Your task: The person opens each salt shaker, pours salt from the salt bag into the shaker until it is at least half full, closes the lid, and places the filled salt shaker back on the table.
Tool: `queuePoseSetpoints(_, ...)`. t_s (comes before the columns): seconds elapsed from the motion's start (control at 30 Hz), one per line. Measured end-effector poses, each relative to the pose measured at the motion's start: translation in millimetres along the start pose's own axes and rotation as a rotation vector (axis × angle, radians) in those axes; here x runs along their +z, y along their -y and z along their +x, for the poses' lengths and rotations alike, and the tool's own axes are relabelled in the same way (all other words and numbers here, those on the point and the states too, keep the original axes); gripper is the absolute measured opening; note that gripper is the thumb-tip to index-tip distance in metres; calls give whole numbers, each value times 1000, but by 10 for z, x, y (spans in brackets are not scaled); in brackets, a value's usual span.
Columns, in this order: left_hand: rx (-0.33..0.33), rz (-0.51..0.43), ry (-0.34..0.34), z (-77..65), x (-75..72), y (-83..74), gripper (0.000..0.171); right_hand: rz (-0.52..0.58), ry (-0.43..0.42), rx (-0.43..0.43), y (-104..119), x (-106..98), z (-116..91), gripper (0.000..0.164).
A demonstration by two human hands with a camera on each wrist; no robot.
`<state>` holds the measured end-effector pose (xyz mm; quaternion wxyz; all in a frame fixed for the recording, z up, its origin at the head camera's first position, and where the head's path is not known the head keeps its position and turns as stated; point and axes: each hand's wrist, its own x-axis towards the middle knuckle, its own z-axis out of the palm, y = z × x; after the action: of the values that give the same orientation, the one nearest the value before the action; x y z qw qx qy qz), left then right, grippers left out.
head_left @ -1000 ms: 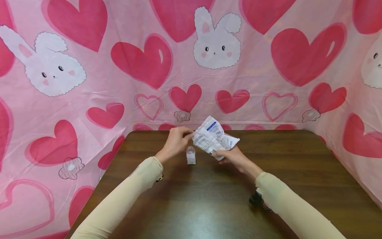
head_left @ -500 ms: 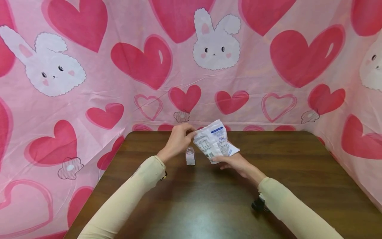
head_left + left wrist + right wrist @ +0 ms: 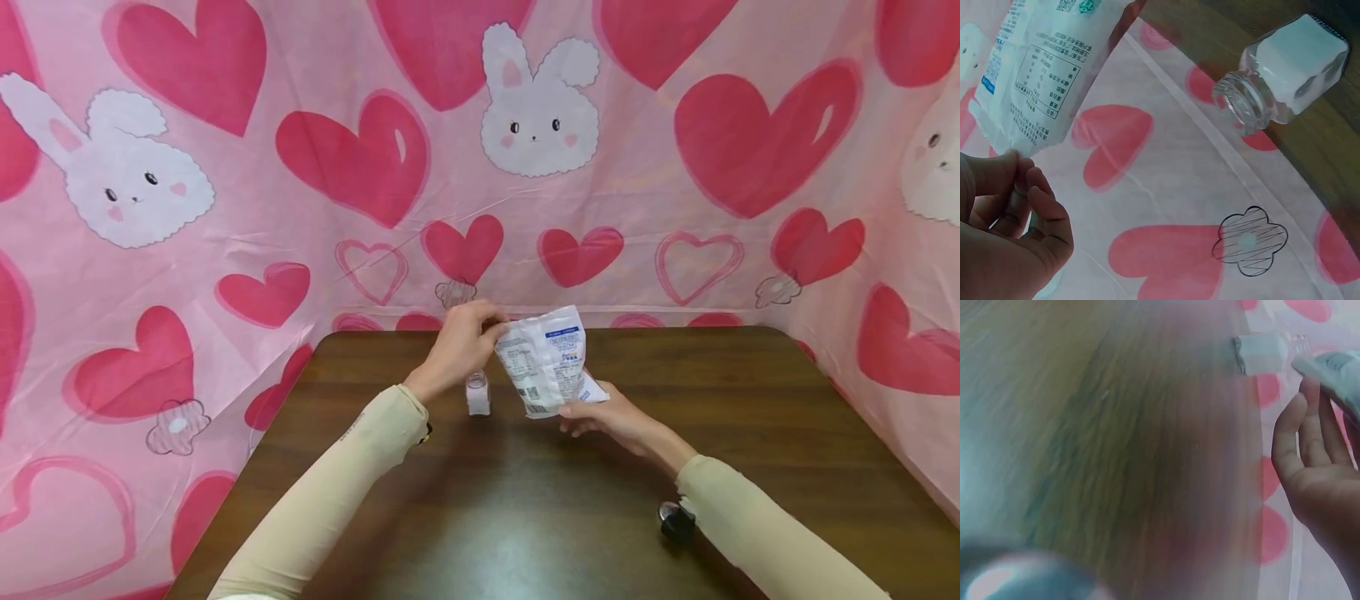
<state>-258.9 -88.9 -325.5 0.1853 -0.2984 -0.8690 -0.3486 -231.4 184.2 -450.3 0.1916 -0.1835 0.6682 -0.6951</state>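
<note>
A white printed plastic packet [image 3: 543, 362] is held up over the far half of the table between both hands. My left hand [image 3: 461, 346] pinches its upper left corner between thumb and fingertips, as the left wrist view shows with the packet [image 3: 1041, 75] and hand [image 3: 1016, 225]. My right hand [image 3: 630, 421] grips the lower right edge, thumb in front and fingers behind. Just below the left hand stands a small square glass jar [image 3: 478, 398], its threaded mouth uncovered. White contents fill much of the jar [image 3: 1297, 65].
A small black, shiny object [image 3: 677, 522] lies on the brown wooden table [image 3: 510, 517] beside the right sleeve. Behind the table's far edge hangs a pink cloth [image 3: 375, 192] with hearts and rabbits, continuing along both sides.
The packet has shifted right and slightly down, turning more upright. Both hands have moved right with it, and the right forearm uncovers more of the black object. The jar stays in place.
</note>
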Motion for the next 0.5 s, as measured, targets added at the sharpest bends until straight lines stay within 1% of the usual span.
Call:
queuePoseSetpoints(0.07, 8, 5, 5, 11, 12, -12, 8, -10, 17, 0, 2, -25, -39, 28)
queuePoseSetpoints(0.13, 18, 10, 10, 24, 21, -22, 8, -18, 28, -2, 8, -48, -63, 28)
queuePoseSetpoints(0.33, 51, 16, 18, 56, 35, -48, 7, -55, 15, 14, 48, -99, -109, 36)
queuePoseSetpoints(0.43, 61, 19, 26, 58, 35, -60, 7, -68, 12, 23, 60, -93, -119, 41)
queuePoseSetpoints(0.5, 79, 32, 28, 60, 39, -64, 6, -77, 3, 27, 60, -80, -127, 43)
